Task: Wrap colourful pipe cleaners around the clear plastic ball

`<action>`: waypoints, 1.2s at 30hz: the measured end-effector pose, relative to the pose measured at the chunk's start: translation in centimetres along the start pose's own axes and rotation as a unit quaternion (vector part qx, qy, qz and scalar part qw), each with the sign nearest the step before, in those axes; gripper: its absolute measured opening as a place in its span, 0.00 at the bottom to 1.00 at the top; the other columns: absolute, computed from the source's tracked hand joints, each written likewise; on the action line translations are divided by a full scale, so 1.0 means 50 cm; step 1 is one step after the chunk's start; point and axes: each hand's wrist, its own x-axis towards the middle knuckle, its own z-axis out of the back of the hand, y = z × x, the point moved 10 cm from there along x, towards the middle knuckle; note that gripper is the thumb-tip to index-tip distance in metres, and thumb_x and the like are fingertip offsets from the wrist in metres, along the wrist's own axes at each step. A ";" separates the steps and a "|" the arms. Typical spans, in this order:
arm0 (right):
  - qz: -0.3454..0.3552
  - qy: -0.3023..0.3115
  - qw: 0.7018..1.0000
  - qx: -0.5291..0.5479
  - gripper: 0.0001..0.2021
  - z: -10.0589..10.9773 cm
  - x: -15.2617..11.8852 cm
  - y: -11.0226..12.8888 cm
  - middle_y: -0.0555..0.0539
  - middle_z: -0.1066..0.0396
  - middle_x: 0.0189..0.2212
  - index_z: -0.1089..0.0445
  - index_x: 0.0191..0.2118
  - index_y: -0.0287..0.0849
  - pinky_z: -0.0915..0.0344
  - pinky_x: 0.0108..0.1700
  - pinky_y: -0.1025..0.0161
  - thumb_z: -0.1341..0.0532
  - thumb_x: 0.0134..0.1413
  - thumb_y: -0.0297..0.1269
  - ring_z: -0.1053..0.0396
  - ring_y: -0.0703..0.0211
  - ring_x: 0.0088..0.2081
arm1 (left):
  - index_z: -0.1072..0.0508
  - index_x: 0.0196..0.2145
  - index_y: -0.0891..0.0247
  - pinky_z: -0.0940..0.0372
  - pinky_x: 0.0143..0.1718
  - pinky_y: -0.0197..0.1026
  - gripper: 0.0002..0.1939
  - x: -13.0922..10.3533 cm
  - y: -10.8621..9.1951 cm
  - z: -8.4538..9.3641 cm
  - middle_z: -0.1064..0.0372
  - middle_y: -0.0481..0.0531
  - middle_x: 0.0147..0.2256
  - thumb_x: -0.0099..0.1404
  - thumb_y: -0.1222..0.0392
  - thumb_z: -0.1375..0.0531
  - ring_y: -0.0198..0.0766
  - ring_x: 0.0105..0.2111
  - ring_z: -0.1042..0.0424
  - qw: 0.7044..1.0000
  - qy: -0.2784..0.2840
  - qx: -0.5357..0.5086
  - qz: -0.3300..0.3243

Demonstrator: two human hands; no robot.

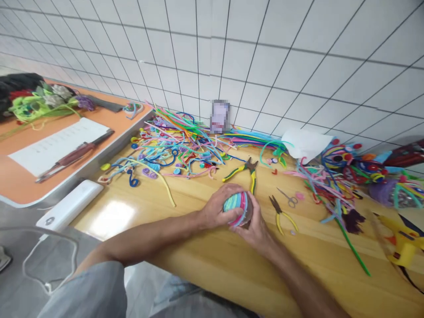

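Observation:
Both hands hold a round ball-like object (234,203) wrapped in turquoise, pink and blue fuzzy strands, above the wooden table's front half. Around its left side curl the fingers of my left hand (217,207), with the thumb across the front. My right hand (255,225) grips its right side, where a brown patch shows. Just behind the hands lie yellow-green pliers (250,170), handles spread. Smaller yellow-handled pliers (281,214) rest to the right, near small scissors (289,198).
Many coloured pipe cleaners (185,137) cover the table's back left. More strands (331,176) lie right, beside a yellow glue gun (402,238). A phone (220,116) leans on the tiled wall. At left are a white power strip (71,205) and an orange table (20,150) with paper.

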 end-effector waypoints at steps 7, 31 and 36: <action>-0.022 0.015 1.000 -0.013 0.50 0.045 0.019 0.047 0.29 0.39 0.72 0.58 0.77 0.46 0.28 0.66 0.37 0.29 0.61 0.50 0.32 0.37 0.69 | 0.29 0.64 0.64 0.31 0.63 0.58 0.34 0.027 -0.002 0.003 0.25 0.66 0.59 0.73 0.36 0.40 0.54 0.59 0.25 0.994 0.003 -0.051 0.095; 0.031 -0.024 0.995 -0.097 0.54 0.036 -0.046 0.001 0.27 0.36 0.68 0.58 0.79 0.44 0.23 0.61 0.37 0.27 0.57 0.52 0.29 0.30 0.66 | 0.32 0.66 0.60 0.28 0.61 0.58 0.38 -0.017 0.027 -0.067 0.25 0.66 0.57 0.69 0.34 0.36 0.54 0.58 0.24 0.997 0.035 -0.052 0.047; 0.031 -0.028 0.994 -0.098 0.54 0.040 -0.050 -0.002 0.26 0.35 0.68 0.58 0.79 0.43 0.22 0.59 0.36 0.28 0.58 0.54 0.28 0.29 0.65 | 0.33 0.67 0.61 0.28 0.61 0.56 0.37 -0.011 0.010 -0.061 0.25 0.67 0.57 0.70 0.37 0.34 0.53 0.58 0.24 0.998 0.029 -0.054 0.022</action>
